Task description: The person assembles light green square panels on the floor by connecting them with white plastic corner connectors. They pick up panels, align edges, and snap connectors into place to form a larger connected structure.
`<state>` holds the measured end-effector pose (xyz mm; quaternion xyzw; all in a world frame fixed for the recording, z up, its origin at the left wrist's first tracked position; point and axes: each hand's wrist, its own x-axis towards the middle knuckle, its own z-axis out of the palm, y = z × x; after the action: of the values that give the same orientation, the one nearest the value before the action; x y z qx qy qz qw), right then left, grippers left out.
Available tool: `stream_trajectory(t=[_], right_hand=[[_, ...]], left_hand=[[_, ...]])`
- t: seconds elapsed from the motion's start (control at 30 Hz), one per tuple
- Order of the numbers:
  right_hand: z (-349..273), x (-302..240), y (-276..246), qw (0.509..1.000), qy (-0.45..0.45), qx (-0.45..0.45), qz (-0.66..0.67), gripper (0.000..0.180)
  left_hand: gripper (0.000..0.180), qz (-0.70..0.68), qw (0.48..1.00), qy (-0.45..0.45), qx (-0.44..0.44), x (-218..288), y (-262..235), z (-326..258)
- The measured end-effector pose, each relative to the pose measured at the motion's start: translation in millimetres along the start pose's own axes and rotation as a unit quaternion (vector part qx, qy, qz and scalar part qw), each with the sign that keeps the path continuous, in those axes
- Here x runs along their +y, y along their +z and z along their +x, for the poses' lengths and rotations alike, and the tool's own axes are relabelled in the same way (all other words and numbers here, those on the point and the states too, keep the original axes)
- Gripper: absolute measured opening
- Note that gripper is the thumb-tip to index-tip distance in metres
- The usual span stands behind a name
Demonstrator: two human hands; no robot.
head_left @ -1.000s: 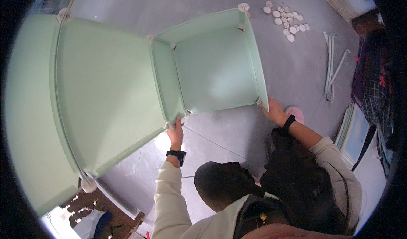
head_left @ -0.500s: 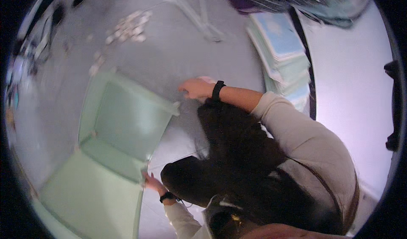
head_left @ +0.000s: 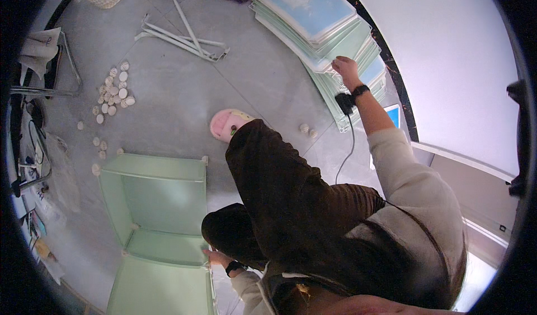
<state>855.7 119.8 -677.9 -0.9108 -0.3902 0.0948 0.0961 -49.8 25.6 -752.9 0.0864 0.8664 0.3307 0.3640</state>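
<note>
My left hand (head_left: 218, 258) grips the near side edge of a pale green panel storage cube (head_left: 168, 239), some fingers hidden behind it. The cube has open compartments, with white round connectors at its corners. My right hand (head_left: 347, 72) reaches out to the right, over a stack of wire-framed panels (head_left: 313, 52), its fingers curled closed at the panel edges. The stack holds pale green panels, with a blue cloud-patterned one (head_left: 307, 5) on top. Whether the fingers have drawn a panel loose cannot be seen.
White round connectors (head_left: 114, 91) lie heaped on the grey floor, with two more (head_left: 307, 129) near my knee. White metal rods (head_left: 190, 44) lie beyond. My foot wears a pink slipper (head_left: 224, 124). A black cable (head_left: 351, 141) hangs from my right wrist. A white surface (head_left: 447, 63) borders the right.
My right hand has moved from above the floor near the cube to the panel stack on the right. My view has turned; my left hand stays on the cube's edge.
</note>
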Motion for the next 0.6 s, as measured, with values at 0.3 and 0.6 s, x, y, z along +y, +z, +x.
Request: stream_trajectory(t=[0.3,0.6], right_hand=[[87.0,0.4,20.6,0.959,0.170,-0.188,0.128,0.018],[98.5,-21.3,26.1,0.923,0.302,-0.188,0.150,0.015]], left_hand=[[0.056,0.425,0.886,0.177,-0.050,43.4,20.6,-58.4],[0.052,0.313,0.939,0.140,0.015,26.9,17.4,-43.7]])
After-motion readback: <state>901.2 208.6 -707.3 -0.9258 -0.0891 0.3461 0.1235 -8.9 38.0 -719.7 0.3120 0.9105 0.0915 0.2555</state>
